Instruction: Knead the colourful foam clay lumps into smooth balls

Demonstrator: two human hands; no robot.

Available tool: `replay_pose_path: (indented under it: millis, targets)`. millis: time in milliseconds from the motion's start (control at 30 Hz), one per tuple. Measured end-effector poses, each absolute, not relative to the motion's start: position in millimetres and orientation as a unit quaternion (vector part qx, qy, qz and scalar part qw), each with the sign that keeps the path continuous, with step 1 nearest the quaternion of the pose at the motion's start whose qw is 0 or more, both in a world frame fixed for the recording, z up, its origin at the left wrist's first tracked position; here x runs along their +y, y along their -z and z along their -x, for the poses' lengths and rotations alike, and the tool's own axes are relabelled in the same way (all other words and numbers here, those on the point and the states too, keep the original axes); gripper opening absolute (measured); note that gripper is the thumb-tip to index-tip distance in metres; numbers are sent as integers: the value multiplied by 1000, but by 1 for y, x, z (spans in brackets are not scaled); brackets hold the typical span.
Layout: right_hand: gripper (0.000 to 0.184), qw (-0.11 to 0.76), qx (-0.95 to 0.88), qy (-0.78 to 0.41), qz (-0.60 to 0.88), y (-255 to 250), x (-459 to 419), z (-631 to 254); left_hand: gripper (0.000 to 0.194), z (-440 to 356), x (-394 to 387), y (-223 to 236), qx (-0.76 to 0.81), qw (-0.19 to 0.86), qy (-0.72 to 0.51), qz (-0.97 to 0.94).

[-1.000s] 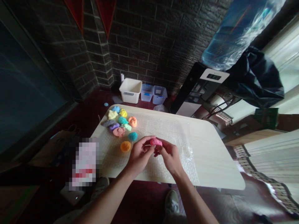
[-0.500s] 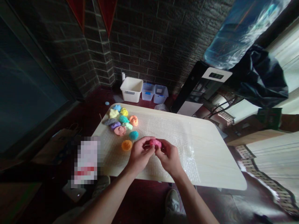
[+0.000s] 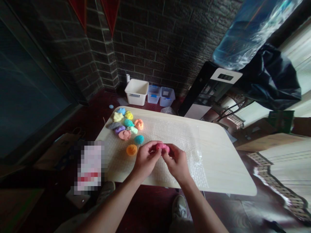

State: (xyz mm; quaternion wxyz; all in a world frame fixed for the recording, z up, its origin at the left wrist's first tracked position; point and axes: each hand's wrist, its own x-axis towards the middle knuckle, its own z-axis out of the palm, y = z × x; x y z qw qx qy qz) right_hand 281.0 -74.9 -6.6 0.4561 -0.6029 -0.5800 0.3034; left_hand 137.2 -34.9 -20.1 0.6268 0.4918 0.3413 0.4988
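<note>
Eleven soft, clay-like lumps sit on the left part of the pale wooden worktop with rounded corners (image 3: 225, 155). Left to right: one grey lump (image 3: 113, 125), close to the left edge; one pale yellow lump (image 3: 118, 116); one purple lump (image 3: 119, 130); one light blue lump (image 3: 121, 111), near the far left corner; one salmon lump (image 3: 124, 135); one bright yellow lump (image 3: 128, 115); one green lump (image 3: 128, 123); one orange lump (image 3: 131, 149), nearest the near edge; one mint lump (image 3: 132, 129); one coral lump (image 3: 139, 124); one teal lump (image 3: 139, 139). The first ten bunch closely, except the orange one, just beside the left hand (image 3: 147, 158).

That hand pinches the left side of a twelfth, the small pink clay-like lump (image 3: 162, 148), held over one clear bubble-wrap sheet (image 3: 179, 132). The right hand (image 3: 177, 160) pinches the pink lump's right side. The sheet's right edge lies just past this hand; beyond it, the widest open room reaches the worktop's right edge.
</note>
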Motion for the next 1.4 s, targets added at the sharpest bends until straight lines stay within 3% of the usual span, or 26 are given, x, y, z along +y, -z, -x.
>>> replay_pose_path:
  millis: [333, 567, 1400]
  targets:
    - [40, 502, -526, -378, 573, 15, -73, -283, 18, -140, -36, 12, 312, 705, -489, -407]
    - [42, 506, -522, -384, 569, 17, -72, -284, 28, -138, -35, 16, 311, 689, -480, -446]
    - [34, 445, -589, -348, 578, 8, -73, -282, 29, -138, -32, 25, 338, 668, -477, -460]
